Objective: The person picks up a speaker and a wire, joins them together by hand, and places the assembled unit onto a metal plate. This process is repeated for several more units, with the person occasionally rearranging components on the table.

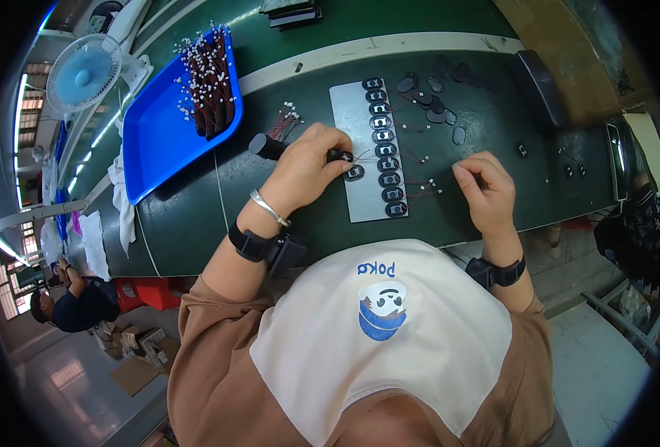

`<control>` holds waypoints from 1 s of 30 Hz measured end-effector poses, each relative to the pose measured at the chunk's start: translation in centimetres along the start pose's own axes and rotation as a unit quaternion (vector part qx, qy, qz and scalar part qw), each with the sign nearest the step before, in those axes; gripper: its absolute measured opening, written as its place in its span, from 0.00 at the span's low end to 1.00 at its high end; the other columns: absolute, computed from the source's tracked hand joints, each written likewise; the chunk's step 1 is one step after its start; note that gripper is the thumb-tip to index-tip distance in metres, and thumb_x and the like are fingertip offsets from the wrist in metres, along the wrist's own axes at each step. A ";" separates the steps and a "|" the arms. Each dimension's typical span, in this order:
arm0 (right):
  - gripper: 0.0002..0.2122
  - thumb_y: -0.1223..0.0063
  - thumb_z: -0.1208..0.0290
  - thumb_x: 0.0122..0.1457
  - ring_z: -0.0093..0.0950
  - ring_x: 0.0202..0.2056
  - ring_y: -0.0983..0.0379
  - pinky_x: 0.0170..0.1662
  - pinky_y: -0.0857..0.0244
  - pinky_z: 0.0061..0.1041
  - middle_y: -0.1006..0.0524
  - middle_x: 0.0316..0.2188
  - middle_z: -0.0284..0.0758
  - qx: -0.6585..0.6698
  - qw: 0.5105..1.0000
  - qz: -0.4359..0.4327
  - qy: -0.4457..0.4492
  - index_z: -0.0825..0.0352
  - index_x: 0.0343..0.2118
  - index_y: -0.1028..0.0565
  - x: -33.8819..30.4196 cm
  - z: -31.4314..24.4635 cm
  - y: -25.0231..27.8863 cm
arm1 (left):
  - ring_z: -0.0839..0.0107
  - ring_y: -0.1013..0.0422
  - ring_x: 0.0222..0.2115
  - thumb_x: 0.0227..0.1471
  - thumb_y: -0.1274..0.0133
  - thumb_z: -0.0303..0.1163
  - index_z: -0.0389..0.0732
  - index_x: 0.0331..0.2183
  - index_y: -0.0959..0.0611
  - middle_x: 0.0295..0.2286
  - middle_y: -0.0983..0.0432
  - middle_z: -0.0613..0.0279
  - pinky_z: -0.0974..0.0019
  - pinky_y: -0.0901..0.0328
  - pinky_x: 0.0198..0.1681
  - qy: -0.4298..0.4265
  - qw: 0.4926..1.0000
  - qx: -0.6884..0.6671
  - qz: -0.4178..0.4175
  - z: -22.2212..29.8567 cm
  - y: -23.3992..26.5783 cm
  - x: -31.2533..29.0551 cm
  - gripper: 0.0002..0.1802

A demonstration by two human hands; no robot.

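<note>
In the head view, here's the left hand, leaning in over the left long edge of the pale plate, its grip closed around a black tool whose thick end pokes out toward the table's left side. The slim end shows at the fingertips, with fine wires beside it, and just below sits a lone oval on the plate.

Over to the right hand: it hangs above the table near its front edge, well apart from the plate, fingers curled and thumb against the forefinger. Whether that grip pinches anything thin, I can't tell from this angle.

And look at the plate, lying near the table's front edge: a column of black parts runs down its right long edge, several trailing thin red leads out over the green top.

Farther back, right of the plate, loose discs lie scattered, and a black case stands toward the back right corner. On the left side, a blue tray carries wire bundles with white tips; between tray and plate, a smaller bunch lies just behind the tool.
</note>
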State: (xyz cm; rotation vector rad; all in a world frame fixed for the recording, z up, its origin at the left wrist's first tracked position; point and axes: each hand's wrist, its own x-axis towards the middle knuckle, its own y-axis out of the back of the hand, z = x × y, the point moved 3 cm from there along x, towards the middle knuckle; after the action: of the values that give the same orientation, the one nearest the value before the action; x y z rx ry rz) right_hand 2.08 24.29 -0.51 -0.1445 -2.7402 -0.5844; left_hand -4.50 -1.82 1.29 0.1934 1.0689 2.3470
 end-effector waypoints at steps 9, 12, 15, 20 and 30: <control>0.06 0.44 0.80 0.50 0.22 0.30 0.34 0.32 0.41 0.17 0.29 0.30 0.34 0.008 1.000 -0.009 0.014 0.72 0.31 0.26 -0.2 -0.9 0.4 | 0.76 0.29 0.24 0.47 0.44 0.23 0.36 0.35 0.23 0.26 0.25 0.64 0.74 0.33 0.28 0.084 0.943 -0.280 0.158 -0.9 0.2 -1.3 0.10; 0.10 0.42 0.79 0.48 0.25 0.34 0.33 0.35 0.39 0.20 0.29 0.33 0.36 -0.011 0.995 -0.003 0.102 0.71 0.35 0.27 1.1 -4.1 -0.1 | 0.79 0.29 0.25 0.48 0.45 0.23 0.34 0.36 0.23 0.25 0.25 0.65 0.76 0.32 0.28 0.107 0.881 -0.447 0.114 1.1 -0.2 -0.7 0.09; 0.15 0.40 0.78 0.45 0.31 0.35 0.30 0.36 0.37 0.24 0.28 0.34 0.38 -0.051 0.979 -0.046 0.190 0.69 0.37 0.27 2.2 -6.4 -2.3 | 0.78 0.28 0.24 0.49 0.46 0.23 0.33 0.37 0.23 0.26 0.25 0.62 0.76 0.31 0.27 0.123 0.827 -0.549 -0.004 2.6 -1.7 -0.5 0.10; 0.16 0.38 0.78 0.40 0.35 0.28 0.30 0.30 0.36 0.28 0.27 0.28 0.38 -0.083 0.967 -0.113 0.211 0.69 0.35 0.27 1.3 -5.2 -4.2 | 0.78 0.28 0.23 0.50 0.47 0.23 0.32 0.38 0.23 0.26 0.24 0.62 0.77 0.32 0.26 0.138 0.797 -0.584 -0.068 2.3 -3.2 -0.5 0.11; 0.09 0.41 0.82 0.39 0.31 0.22 0.31 0.25 0.40 0.26 0.26 0.23 0.36 -0.122 0.947 -0.138 0.263 0.68 0.27 0.25 1.1 -5.9 -4.0 | 0.78 0.28 0.23 0.49 0.47 0.22 0.31 0.38 0.22 0.26 0.24 0.61 0.76 0.32 0.25 0.152 0.810 -0.548 -0.143 2.5 -3.5 -0.8 0.11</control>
State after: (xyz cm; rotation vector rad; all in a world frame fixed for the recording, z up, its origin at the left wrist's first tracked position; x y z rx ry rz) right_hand 2.13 18.23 3.43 0.3025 -2.1736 -0.8899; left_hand -1.55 1.22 0.48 -0.7374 -0.2734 2.3505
